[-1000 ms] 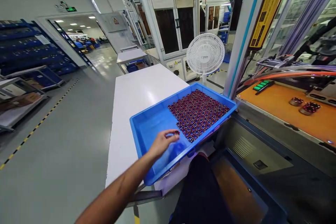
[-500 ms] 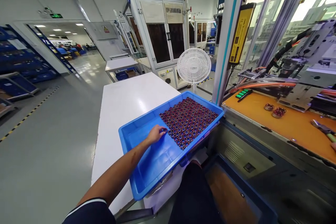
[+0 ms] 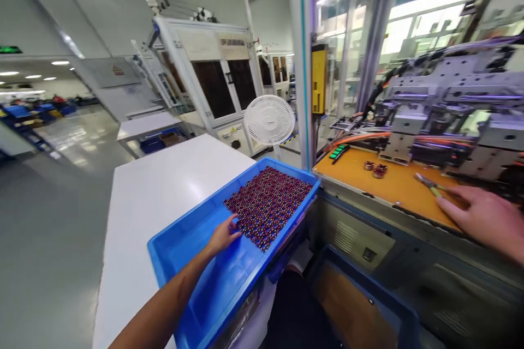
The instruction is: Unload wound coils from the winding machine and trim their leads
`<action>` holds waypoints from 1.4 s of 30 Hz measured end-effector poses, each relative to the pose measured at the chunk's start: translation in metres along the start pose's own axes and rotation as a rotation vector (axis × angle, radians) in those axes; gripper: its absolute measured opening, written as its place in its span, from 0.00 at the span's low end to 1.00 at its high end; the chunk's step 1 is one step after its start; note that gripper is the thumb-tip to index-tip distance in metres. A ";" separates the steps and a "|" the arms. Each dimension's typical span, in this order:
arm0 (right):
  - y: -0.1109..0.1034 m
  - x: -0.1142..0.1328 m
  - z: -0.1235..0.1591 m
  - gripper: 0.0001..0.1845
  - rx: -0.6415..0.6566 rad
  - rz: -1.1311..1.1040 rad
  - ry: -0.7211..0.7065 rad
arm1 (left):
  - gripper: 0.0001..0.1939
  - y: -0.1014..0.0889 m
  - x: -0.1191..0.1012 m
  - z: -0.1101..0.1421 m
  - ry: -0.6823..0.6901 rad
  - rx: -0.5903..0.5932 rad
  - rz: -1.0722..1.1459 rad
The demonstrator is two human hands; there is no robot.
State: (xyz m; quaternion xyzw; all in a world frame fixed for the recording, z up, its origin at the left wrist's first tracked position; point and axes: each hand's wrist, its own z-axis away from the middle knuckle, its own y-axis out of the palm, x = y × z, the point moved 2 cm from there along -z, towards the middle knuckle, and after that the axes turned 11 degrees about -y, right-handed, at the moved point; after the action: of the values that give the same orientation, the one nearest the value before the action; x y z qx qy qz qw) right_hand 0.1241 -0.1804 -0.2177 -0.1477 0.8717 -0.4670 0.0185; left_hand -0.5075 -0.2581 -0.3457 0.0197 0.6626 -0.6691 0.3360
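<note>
My left hand (image 3: pixel 223 235) reaches into a blue tray (image 3: pixel 192 251) and touches the near edge of a packed layer of small red and blue parts (image 3: pixel 268 204). Its fingers are pressed together at that edge; whether a part is in them does not show. My right hand (image 3: pixel 485 217) lies flat on the orange machine worktop (image 3: pixel 393 188) with its fingers stretched out. Its fingertips rest against the handles of a green-handled hand tool (image 3: pixel 429 182). Two small ring-shaped parts (image 3: pixel 374 169) sit farther back on the worktop.
The tray lies across the corner of a white table (image 3: pixel 164 196), next to the machine frame post (image 3: pixel 303 65). A white fan (image 3: pixel 269 120) stands behind it. Grey machine heads and cables (image 3: pixel 450 114) fill the back of the worktop. A blue bin (image 3: pixel 360 305) sits low.
The view has swung right, bringing my right hand and the tool into sight. My left hand moved from the tray's bare part up to the edge of the packed parts.
</note>
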 end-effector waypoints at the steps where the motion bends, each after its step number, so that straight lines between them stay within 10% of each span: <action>1: -0.004 0.008 0.001 0.20 0.040 0.017 0.004 | 0.24 -0.004 -0.004 0.003 0.005 -0.029 -0.015; 6: -0.010 0.033 0.004 0.13 0.131 0.046 0.088 | 0.35 -0.036 -0.053 0.009 0.144 -0.132 -0.076; 11: -0.013 0.031 0.003 0.13 0.173 0.035 0.140 | 0.37 -0.047 -0.195 0.027 0.503 -0.249 0.062; 16: -0.020 0.035 0.004 0.14 0.196 0.058 0.118 | 0.23 0.004 -0.349 0.054 0.670 -0.030 0.196; 21: -0.022 0.036 0.003 0.14 0.201 0.070 0.101 | 0.25 0.062 -0.427 0.066 0.553 0.009 0.321; 26: -0.023 0.035 0.002 0.14 0.198 0.060 0.085 | 0.24 0.072 -0.434 0.075 0.442 0.008 0.509; 34: -0.019 0.033 0.004 0.14 0.139 0.016 0.069 | 0.30 0.048 -0.362 0.095 0.354 0.190 1.014; 42: -0.055 0.072 0.027 0.16 -0.231 -0.094 -0.081 | 0.30 0.043 -0.311 0.167 0.368 0.379 1.251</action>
State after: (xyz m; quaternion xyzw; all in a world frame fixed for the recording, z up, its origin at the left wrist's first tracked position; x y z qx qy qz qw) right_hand 0.0731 -0.2511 -0.1804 -0.2083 0.9103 -0.3574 0.0147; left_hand -0.1765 -0.2719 -0.2160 0.5713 0.4443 -0.4392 0.5322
